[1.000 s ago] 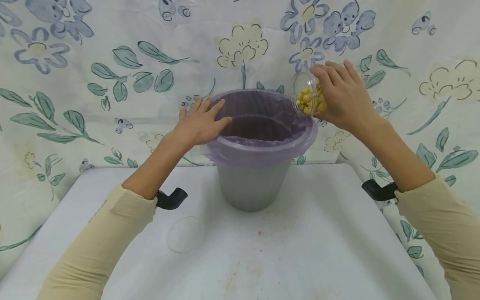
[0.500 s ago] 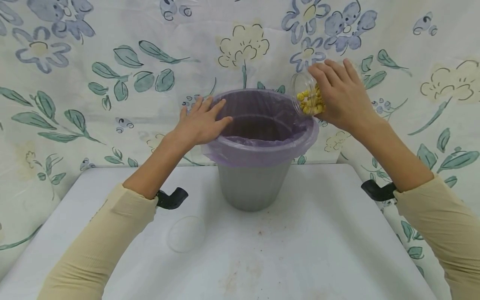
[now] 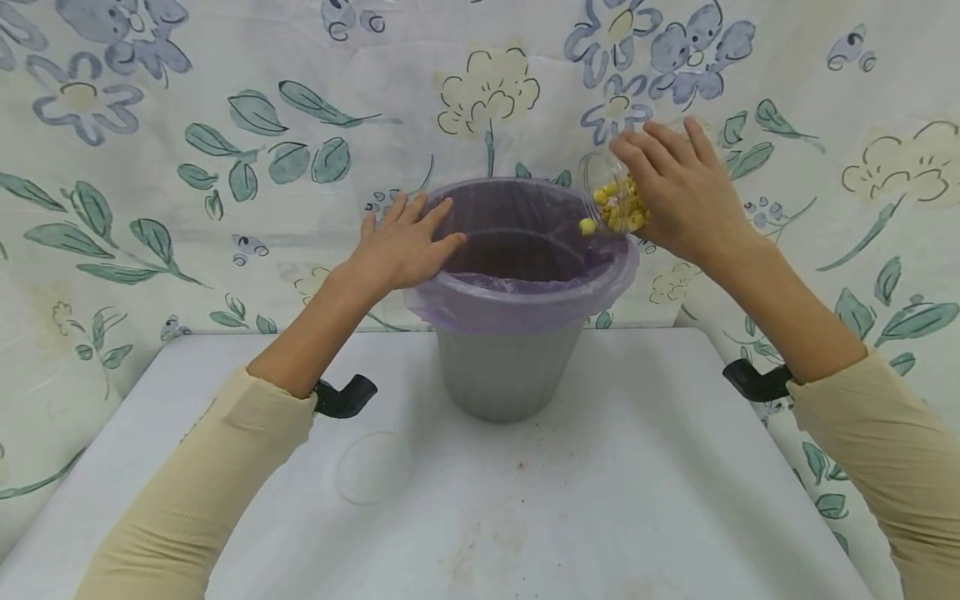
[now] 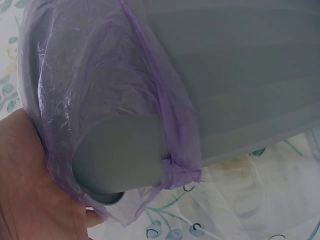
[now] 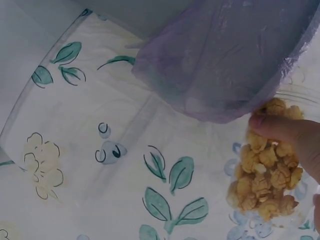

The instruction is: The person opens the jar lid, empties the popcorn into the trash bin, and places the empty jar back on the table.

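Note:
A grey bucket (image 3: 498,375), lined with a purple plastic bag (image 3: 517,304) folded over its rim, stands at the back of the table. My left hand (image 3: 405,246) rests on the rim's left side with fingers spread; the left wrist view shows the same hand (image 4: 37,185) against the bag. Above the right rim my right hand (image 3: 682,192) grips a clear jar (image 3: 597,171) tipped on its side, mouth toward the bucket. Yellow popcorn (image 3: 622,204) lies inside the jar, and one piece (image 3: 587,227) is out past its mouth. In the right wrist view a thumb (image 5: 285,130) presses the jar's side.
A clear round lid (image 3: 372,468) lies on the white table (image 3: 637,500) at front left. Small brown crumbs (image 3: 521,465) and smears dot the tabletop. Behind the table hangs a floral cloth (image 3: 300,50).
The jar has tipped a little further down to the left. Its popcorn has shifted, and one piece has come out of the mouth. My left hand has stayed on the rim.

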A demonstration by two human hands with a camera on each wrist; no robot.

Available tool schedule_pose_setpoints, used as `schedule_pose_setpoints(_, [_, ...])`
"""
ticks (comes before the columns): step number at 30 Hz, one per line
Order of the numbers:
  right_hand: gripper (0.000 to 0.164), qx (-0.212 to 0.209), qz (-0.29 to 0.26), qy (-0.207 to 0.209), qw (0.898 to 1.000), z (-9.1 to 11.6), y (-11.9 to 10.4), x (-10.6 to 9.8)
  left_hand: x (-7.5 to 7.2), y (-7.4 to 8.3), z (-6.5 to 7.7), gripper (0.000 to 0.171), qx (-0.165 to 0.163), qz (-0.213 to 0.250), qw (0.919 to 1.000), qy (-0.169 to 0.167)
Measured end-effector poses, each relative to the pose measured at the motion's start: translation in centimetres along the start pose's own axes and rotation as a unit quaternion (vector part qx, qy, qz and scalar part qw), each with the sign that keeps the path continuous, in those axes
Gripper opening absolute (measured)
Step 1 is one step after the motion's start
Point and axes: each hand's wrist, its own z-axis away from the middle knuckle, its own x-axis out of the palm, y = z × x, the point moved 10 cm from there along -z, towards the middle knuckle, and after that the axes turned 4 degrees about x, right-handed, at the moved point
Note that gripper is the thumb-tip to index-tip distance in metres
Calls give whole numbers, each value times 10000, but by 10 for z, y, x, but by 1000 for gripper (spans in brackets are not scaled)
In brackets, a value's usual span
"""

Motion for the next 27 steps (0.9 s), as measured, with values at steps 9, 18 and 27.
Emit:
schedule_pose_setpoints(9, [94, -23, -5, -54, 10000, 1, -1, 1, 0, 0, 0, 70, 0, -1, 10000, 9])
schedule_pose_setpoints(18, [98, -80, 68, 24, 9999, 0, -3, -1, 0, 0, 0, 69, 15, -26, 10000, -5])
schedule_pose_setpoints(27, [96, -119, 280, -65, 9995, -2, -6, -1, 0, 0, -1, 70, 19, 5, 10000, -4])
